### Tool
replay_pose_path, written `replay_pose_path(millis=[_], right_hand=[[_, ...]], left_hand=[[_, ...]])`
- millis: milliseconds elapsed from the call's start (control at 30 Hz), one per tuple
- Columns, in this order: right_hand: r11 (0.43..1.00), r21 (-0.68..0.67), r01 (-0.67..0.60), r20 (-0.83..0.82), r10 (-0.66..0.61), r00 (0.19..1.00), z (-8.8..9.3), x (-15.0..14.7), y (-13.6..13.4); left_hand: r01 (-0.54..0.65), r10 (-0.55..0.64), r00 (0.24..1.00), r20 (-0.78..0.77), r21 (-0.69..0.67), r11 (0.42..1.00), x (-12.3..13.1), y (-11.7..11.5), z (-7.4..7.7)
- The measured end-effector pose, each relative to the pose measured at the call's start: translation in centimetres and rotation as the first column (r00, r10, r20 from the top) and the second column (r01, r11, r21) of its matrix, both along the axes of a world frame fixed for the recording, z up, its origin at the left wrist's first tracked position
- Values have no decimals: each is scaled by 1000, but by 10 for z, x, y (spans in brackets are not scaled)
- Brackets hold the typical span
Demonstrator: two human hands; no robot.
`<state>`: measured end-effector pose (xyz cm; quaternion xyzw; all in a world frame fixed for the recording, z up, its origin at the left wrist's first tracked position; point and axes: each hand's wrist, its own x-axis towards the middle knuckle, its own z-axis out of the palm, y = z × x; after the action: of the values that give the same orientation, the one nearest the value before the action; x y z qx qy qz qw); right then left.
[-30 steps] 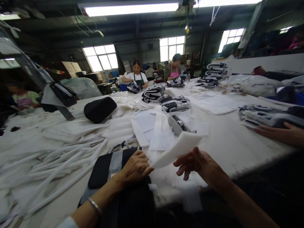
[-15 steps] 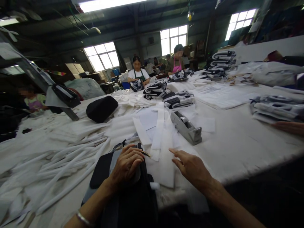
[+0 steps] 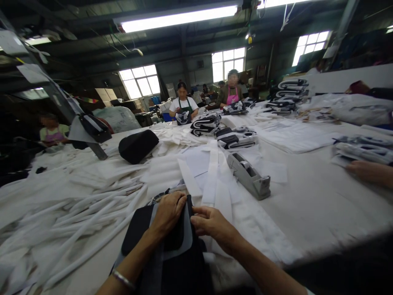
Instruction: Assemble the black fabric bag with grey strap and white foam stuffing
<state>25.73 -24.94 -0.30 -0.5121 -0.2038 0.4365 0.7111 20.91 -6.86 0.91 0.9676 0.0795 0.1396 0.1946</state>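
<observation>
A black and grey bag [image 3: 172, 258] stands at the table's near edge, right in front of me. My left hand [image 3: 168, 211] lies over its upper part, fingers bent round the top edge. At the bag's right rim, my right hand [image 3: 211, 223] pinches with thumb and forefinger; what lies between the fingertips is too small to make out, though they touch the edge. A small white tab [image 3: 209, 257] sticks out from the bag's right side. Dark straps [image 3: 158, 197] show behind its top.
A grey tape dispenser [image 3: 248, 176] sits beyond my right hand. White foam strips [image 3: 92, 217] cover the left. A black padded piece [image 3: 138, 146] and folded bags [image 3: 236, 137] lie farther back. Two co-workers [image 3: 184, 104] work opposite; another person's hand [image 3: 368, 170] is at right.
My right hand has moved left from above the white sheets to the bag's edge. A small pointed item by my left fingers is no longer visible. The view has tilted slightly up.
</observation>
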Motion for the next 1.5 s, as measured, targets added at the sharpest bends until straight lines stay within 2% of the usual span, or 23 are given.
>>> replay_pose_path(millis=[100,200,267,400,467,533,600,733,800,900,967,1067,1133,1200,1267,1333,1400,1500], right_hand=[[994,94,-55,-48,59,997,-1,-4,11],[996,86,-25,-66,31,997,-8,-8,20],[998,57,-14,-47,17,999,-12,-7,21],[993,-74,-87,76,92,993,-7,7,6],[985,-174,-14,225,53,973,0,18,-6],[961,-238,143,421,-31,906,6,27,-15],[935,-253,248,594,-52,803,9,34,-16],[910,-289,298,827,81,556,2,35,-1],[902,-325,285,850,146,506,-4,33,9],[897,-340,283,807,124,577,-6,30,17],[899,-352,262,708,73,702,-5,29,17],[911,-400,104,454,99,886,-5,24,19],[911,-411,42,384,131,914,-9,15,21],[918,-379,114,510,105,854,-14,3,21],[933,-294,208,701,63,711,-18,-8,18],[946,-227,230,822,59,567,-19,-14,11],[958,-226,178,846,103,523,-13,-10,-2],[957,-233,173,845,111,524,3,13,-27]], left_hand=[[-13,15,996,83,-24,1000,1,-1,-6],[77,-61,988,143,-106,991,0,-1,-13],[155,-133,977,165,-132,979,-1,-2,-15],[275,-246,951,188,-146,950,-2,-8,-15],[297,-262,943,206,-163,941,-1,-11,-13],[327,-278,931,235,-202,923,0,-12,-12],[347,-283,923,261,-248,904,0,-11,-12],[343,-259,923,283,-307,888,-3,-9,-14],[342,-255,923,287,-315,885,-4,-8,-14],[317,-241,933,269,-293,902,-3,-10,-15],[298,-240,940,244,-237,925,-2,-12,-14],[267,-235,949,213,-141,953,0,-15,-14],[251,-226,953,200,-111,962,0,-16,-14],[248,-226,954,195,-98,964,0,-16,-15],[250,-229,954,194,-95,964,0,-16,-16],[250,-231,954,192,-83,965,0,-16,-17],[259,-246,952,183,-55,964,1,-16,-18],[287,-283,946,158,-2,958,3,-18,-19]])
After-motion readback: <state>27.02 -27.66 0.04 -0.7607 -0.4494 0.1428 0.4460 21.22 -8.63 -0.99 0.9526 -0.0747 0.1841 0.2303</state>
